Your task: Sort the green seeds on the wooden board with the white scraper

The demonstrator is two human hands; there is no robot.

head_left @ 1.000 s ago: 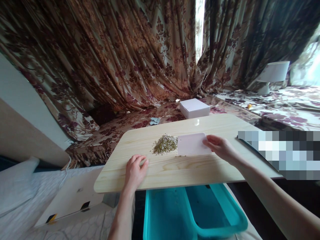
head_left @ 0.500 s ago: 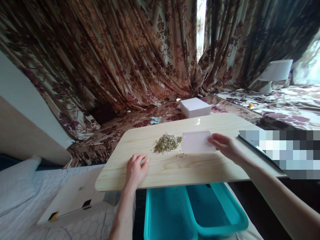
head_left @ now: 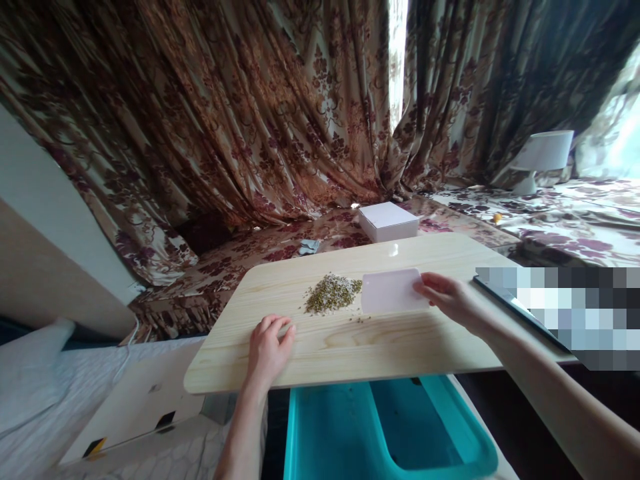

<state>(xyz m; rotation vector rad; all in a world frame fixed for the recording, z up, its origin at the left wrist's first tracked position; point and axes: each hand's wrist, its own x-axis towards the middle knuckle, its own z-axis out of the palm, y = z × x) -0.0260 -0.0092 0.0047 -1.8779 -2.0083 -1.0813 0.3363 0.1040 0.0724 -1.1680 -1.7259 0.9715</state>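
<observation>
On the pale wood-grain tabletop lies a loose heap of green beans mixed with white grains. My right hand pinches the right end of a flat white plastic scraper, thumb and fingers closed on it. The scraper's left edge meets the right side of the heap. A few stray beans are scattered just in front of that edge. Nearer the front left, my left hand rests on the tabletop with its fingers stretched out, holding nothing and apart from the heap.
Below the table's front edge stands a turquoise two-part plastic bin. A dark flat device, partly blurred out, lies at the tabletop's right. Behind the table are a white box and a folded grey cloth. A lamp stands far right.
The whole view has shifted slightly, so everything appears a little lower and further left. Hands, scraper and heap keep nearly the same places relative to one another.
</observation>
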